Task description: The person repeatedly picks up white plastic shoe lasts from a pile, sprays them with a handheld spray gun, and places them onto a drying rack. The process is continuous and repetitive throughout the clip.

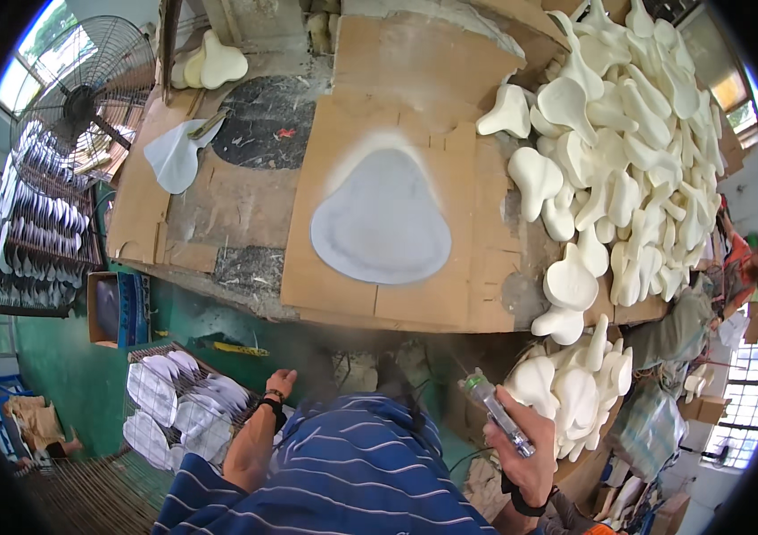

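My right hand is closed round a silver spray gun with a green ring near its front end. The gun points up and left, toward the workbench. My left hand hangs low beside a rack, with a dark band at the wrist. Its fingers look loosely apart and nothing shows in them. Ahead of me a rounded, triangular light-grey sheet lies flat on brown cardboard. A pale, powdery halo surrounds its upper edge. Neither hand touches the sheet.
Cream foam pieces are heaped on the bench's right, with another pile below. A grey cut piece lies at left. Racks of white pieces stand lower left, beneath a large fan. Another person is at far right.
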Demonstrator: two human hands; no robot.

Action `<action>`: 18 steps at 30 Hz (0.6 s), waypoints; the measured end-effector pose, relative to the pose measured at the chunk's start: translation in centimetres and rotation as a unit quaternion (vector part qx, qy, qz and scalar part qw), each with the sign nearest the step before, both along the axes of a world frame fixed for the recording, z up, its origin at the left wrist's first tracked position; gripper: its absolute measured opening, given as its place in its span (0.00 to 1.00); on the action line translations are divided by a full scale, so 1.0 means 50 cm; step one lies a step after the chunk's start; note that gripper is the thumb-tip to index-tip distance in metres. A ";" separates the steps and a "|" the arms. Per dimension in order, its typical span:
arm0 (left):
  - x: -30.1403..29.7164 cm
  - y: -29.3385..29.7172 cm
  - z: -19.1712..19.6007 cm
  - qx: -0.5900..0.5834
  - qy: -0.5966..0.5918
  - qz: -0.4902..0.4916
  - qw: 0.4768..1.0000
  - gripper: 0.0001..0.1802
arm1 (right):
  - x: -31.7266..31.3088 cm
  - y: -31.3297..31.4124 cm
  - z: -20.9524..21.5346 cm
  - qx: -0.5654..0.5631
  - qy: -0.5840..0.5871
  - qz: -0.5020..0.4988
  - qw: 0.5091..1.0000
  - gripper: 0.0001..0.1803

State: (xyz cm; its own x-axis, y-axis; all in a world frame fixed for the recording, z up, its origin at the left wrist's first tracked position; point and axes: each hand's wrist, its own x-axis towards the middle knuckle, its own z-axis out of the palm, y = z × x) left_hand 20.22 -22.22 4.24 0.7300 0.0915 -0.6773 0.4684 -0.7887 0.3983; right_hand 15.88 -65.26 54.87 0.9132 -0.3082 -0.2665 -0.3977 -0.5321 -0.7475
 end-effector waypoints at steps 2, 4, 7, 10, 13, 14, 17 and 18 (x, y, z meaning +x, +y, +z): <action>0.006 0.001 -0.003 -0.003 0.006 -0.011 1.000 0.31 | -0.009 0.000 -0.024 -0.005 -0.033 -0.051 0.998 0.28; 0.015 -0.005 -0.002 -0.013 0.007 -0.021 1.000 0.31 | -0.009 0.003 -0.031 -0.005 -0.059 -0.085 0.995 0.28; 0.033 -0.013 0.007 -0.002 -0.010 -0.028 1.000 0.31 | 0.003 0.003 -0.023 -0.001 -0.076 -0.092 0.993 0.28; 0.058 -0.034 0.028 -0.011 -0.028 -0.020 0.999 0.31 | -0.011 0.004 -0.011 -0.011 -0.054 0.011 0.998 0.30; 0.070 -0.030 0.018 -0.025 -0.032 -0.036 0.999 0.30 | 0.001 0.011 -0.003 -0.004 -0.038 0.007 0.999 0.29; 0.068 -0.029 0.016 -0.023 -0.025 -0.038 0.999 0.29 | 0.004 0.013 -0.001 -0.008 -0.036 -0.001 0.999 0.27; 0.058 -0.027 0.005 -0.016 -0.008 -0.053 0.998 0.28 | 0.002 0.004 -0.033 -0.012 -0.084 -0.068 0.994 0.31; 0.055 -0.025 0.000 -0.012 -0.006 -0.064 0.998 0.28 | 0.006 0.003 -0.036 -0.010 -0.098 -0.100 0.990 0.31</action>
State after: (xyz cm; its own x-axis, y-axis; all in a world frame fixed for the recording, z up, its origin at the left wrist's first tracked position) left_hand 22.95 -23.47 4.22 0.7427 -0.0195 -0.6694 0.3595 -0.8317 0.4231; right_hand 16.20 -65.11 53.09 0.8668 -0.4919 -0.0822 -0.3452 -0.4727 -0.8108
